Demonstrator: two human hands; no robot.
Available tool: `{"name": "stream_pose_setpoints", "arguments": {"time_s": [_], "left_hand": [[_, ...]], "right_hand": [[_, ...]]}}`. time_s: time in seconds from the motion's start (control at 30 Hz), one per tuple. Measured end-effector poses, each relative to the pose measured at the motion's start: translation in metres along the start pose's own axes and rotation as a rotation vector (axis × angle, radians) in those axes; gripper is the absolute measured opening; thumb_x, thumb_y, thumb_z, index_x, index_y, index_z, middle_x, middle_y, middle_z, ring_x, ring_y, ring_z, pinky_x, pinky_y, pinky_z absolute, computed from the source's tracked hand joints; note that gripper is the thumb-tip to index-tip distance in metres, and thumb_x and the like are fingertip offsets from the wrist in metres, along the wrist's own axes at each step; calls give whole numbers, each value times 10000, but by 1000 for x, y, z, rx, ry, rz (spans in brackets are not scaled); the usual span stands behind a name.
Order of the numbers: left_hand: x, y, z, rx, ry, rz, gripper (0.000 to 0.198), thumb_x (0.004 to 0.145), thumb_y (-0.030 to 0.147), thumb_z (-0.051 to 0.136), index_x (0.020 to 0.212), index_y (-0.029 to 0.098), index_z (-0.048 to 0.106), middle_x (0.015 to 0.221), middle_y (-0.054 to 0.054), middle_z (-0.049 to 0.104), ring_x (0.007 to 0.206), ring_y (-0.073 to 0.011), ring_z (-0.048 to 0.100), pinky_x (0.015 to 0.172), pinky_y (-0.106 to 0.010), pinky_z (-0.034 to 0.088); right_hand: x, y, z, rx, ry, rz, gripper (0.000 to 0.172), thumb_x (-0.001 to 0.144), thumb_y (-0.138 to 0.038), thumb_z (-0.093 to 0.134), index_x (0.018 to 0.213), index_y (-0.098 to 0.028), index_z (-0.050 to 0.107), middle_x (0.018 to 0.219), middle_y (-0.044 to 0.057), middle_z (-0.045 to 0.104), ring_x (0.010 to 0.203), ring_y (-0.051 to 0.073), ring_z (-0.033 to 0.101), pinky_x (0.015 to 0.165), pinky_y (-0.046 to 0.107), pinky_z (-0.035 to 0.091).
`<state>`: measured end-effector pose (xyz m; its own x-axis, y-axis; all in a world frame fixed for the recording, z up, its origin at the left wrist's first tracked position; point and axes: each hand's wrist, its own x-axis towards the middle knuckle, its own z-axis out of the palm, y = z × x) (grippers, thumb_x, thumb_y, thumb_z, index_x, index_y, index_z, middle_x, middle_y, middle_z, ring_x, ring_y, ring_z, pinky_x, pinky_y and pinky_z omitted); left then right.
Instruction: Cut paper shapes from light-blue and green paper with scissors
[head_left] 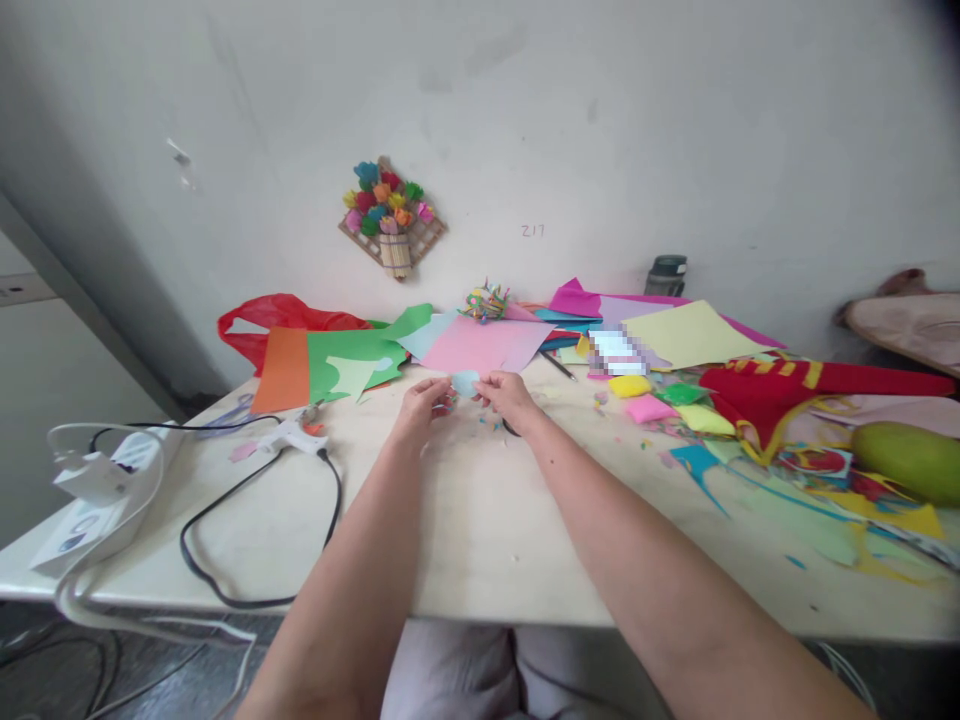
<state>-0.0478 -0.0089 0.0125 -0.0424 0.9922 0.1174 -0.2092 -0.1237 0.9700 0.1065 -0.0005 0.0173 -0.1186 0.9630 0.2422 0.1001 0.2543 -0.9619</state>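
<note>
Left hand and right hand held a pale-blue paper piece, fingers pinched closed. A pink sheet lay at its twelve o'clock on the bench.

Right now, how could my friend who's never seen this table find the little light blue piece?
Start at the whitish table and look near its middle, where the left hand and right hand nearly meet. The light blue piece is between them, just in front of a big pink sheet. Unlike that sheet, it's small, round-edged and held in both hands.
</note>
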Motion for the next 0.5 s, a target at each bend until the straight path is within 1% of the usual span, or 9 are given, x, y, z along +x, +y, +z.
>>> {"name": "stream_pose_setpoints", "arguments": {"time_s": [0.1, 0.2, 0.27, 0.37, 0.43, 0.5], "left_hand": [[-1, -1, 0, 69, -18, 23, 281, 522, 342, 733, 628, 142, 565, 521, 29, 528, 462, -72, 475, 469, -200, 374], [-2, -2, 0, 81, -35, 44, 270, 529, 331, 727, 589, 144, 542, 472, 37, 497, 427, -66, 443, 443, -198, 338], [-2, -2, 0, 91, -58, 45, 261, 536, 322, 724, 591, 145, 541, 468, 39, 491, 419, -63, 428, 434, -197, 325], [-1, -2, -1, 115, -111, 8, 241, 554, 313, 712, 614, 147, 548, 509, 32, 509, 452, -70, 448, 452, -199, 354], [-2, -2, -1, 123, -138, -26, 228, 571, 319, 696, 635, 151, 555, 556, 20, 537, 491, -83, 481, 476, -208, 386], [-3, 0, 0, 140, -141, -49, 225, 565, 316, 694, 640, 154, 557, 561, 17, 546, 502, -91, 497, 488, -216, 400]], "right_hand": [[0, 2, -1, -55, -57, -14, 122, 704, -200, 550, 600, -135, 552, 532, -17, 565, 433, 55, 440, 449, 170, 364], [2, 5, -1, -93, -2, -30, 117, 706, -225, 548, 628, -139, 564, 535, -25, 547, 449, 60, 448, 454, 171, 365], [3, 7, -2, -107, 52, -34, 114, 706, -240, 545, 653, -144, 573, 532, -31, 531, 462, 66, 461, 455, 172, 364], [5, 8, -2, -110, 86, -34, 129, 712, -265, 538, 689, -147, 584, 509, -42, 501, 460, 72, 464, 451, 173, 360], [7, 10, -2, -111, 84, -43, 132, 717, -265, 534, 701, -146, 586, 504, -46, 492, 449, 68, 453, 446, 172, 354], [8, 10, -2, -128, 50, -64, 118, 713, -252, 540, 687, -145, 585, 504, -47, 494, 444, 64, 443, 442, 169, 346]]}}
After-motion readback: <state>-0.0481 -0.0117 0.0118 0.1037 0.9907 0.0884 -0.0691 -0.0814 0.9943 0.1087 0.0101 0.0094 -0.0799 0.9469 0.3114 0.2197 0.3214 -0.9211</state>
